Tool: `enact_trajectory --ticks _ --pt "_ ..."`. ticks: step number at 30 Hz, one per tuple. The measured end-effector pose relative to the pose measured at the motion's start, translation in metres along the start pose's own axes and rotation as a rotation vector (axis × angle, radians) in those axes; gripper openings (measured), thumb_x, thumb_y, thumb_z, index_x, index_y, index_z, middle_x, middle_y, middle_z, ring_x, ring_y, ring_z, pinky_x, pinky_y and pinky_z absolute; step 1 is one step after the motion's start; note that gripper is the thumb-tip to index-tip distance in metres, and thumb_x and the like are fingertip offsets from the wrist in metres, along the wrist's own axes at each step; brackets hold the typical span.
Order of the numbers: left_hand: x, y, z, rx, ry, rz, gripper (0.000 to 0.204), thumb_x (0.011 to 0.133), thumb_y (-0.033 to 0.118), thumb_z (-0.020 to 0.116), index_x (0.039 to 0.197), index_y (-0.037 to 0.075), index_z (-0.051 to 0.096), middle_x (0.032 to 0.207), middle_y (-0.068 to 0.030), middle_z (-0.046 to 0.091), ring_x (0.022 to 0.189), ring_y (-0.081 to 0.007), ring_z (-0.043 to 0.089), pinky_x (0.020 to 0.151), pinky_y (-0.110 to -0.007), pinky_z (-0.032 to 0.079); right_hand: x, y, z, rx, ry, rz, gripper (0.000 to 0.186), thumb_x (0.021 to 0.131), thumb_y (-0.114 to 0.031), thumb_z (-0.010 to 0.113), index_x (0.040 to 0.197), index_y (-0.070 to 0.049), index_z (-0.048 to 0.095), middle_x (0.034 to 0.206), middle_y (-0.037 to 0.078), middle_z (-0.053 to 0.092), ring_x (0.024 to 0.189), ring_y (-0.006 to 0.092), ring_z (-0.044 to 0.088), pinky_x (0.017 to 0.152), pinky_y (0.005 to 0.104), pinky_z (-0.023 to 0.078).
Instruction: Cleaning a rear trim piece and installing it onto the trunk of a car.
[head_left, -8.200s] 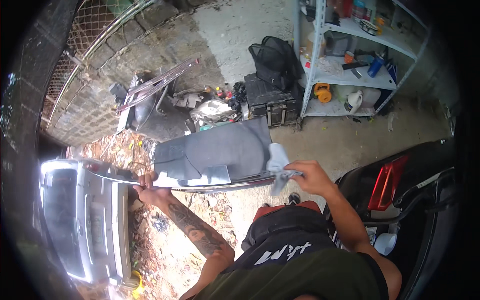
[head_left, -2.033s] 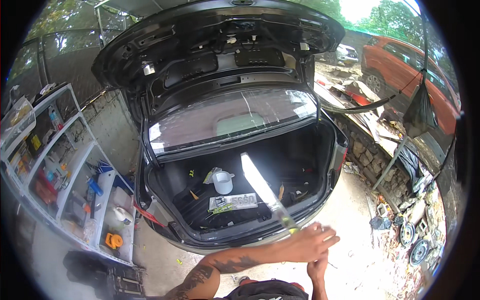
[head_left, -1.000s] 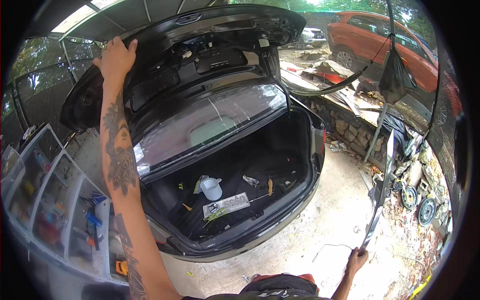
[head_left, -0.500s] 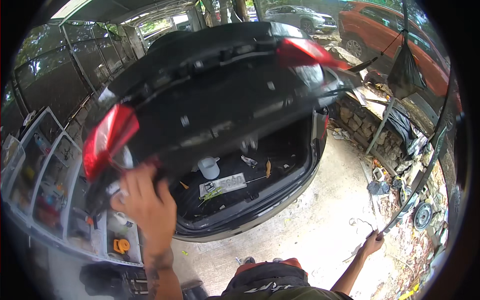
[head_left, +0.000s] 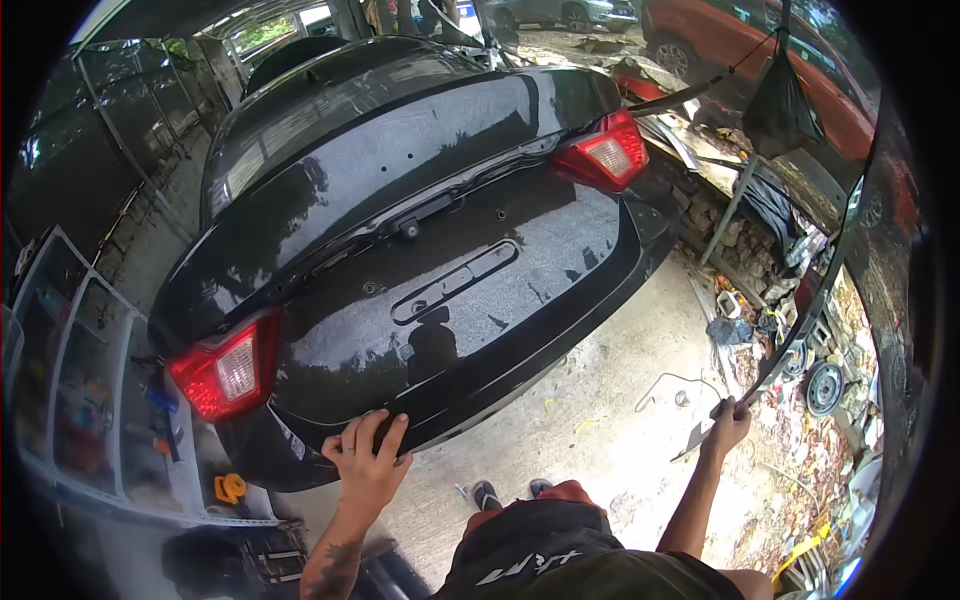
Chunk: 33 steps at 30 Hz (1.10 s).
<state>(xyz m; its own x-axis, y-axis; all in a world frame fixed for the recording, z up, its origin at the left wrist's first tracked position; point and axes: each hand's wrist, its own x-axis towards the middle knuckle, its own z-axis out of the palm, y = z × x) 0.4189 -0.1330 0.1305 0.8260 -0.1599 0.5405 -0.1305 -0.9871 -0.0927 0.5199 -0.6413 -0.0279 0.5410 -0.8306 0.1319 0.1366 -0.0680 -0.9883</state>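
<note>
The trunk lid [head_left: 460,270] of a dark car is down, between two red tail lights, one at the left [head_left: 232,368] and one at the right [head_left: 606,152]. My left hand [head_left: 368,465] rests with spread fingers on the rear bumper's edge, near the left tail light. Low at the right, my right hand [head_left: 728,428] is closed round the lower end of a long black strip [head_left: 800,318], which slants up and away to the right. Beside that hand lies a thin bent wire [head_left: 672,378]; whether it touches the hand I cannot tell. The trunk's inside is hidden.
A white-framed rack [head_left: 130,410] stands close by the car's left side, an orange-yellow object [head_left: 230,488] at its near end. Rubble, scrap and a wheel rim [head_left: 824,388] line the right. A dark bag [head_left: 780,110] hangs there before an orange car [head_left: 815,65].
The trunk lid has swung down from raised to shut, covering the trunk. My left hand has moved down and right onto the bumper edge. My right hand keeps the strip, now slightly higher.
</note>
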Motion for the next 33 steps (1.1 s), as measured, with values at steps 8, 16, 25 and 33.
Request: enact_trajectory --ticks 8,16,25,33 --pt "-0.001 0.009 0.016 -0.018 -0.162 -0.026 0.072 0.051 0.012 0.071 0.119 0.018 0.05 0.128 -0.012 0.036 0.113 -0.0292 0.033 0.089 -0.046 0.022 -0.03 -0.018 -0.001 -0.014 0.103 0.092 0.015 0.08 -0.004 0.055 0.075 -0.004 0.041 0.061 0.004 0.046 0.05 0.0097 0.044 0.046 0.0231 0.037" --pt "-0.025 0.012 0.082 0.145 -0.246 0.095 0.068 0.063 0.004 0.06 0.126 0.024 0.045 0.137 -0.0154 0.028 0.122 -0.031 0.028 0.091 -0.051 0.022 -0.038 -0.003 -0.029 0.026 0.108 0.133 0.013 0.081 0.0 0.055 0.075 -0.004 0.045 0.063 0.001 0.048 0.05 0.0084 0.044 0.045 0.0231 0.036" --pt "-0.05 0.009 0.145 0.114 -0.393 0.155 0.073 0.067 0.003 0.059 0.132 0.027 0.037 0.142 -0.0159 0.02 0.128 -0.0307 0.022 0.091 -0.054 0.027 -0.062 -0.017 -0.069 -0.086 0.224 0.229 0.015 0.078 -0.003 0.06 0.072 -0.004 0.046 0.065 0.001 0.046 0.058 0.0096 0.043 0.055 0.025 0.037" --pt "-0.06 0.002 0.169 0.095 -0.389 0.21 0.065 0.069 0.004 0.058 0.128 0.024 0.042 0.142 -0.0168 0.021 0.127 -0.0319 0.024 0.09 -0.056 0.025 -0.061 -0.008 -0.064 -0.022 0.19 0.241 0.02 0.077 -0.003 0.06 0.066 -0.006 0.044 0.063 0.0 0.044 0.055 0.0089 0.041 0.053 0.0247 0.034"
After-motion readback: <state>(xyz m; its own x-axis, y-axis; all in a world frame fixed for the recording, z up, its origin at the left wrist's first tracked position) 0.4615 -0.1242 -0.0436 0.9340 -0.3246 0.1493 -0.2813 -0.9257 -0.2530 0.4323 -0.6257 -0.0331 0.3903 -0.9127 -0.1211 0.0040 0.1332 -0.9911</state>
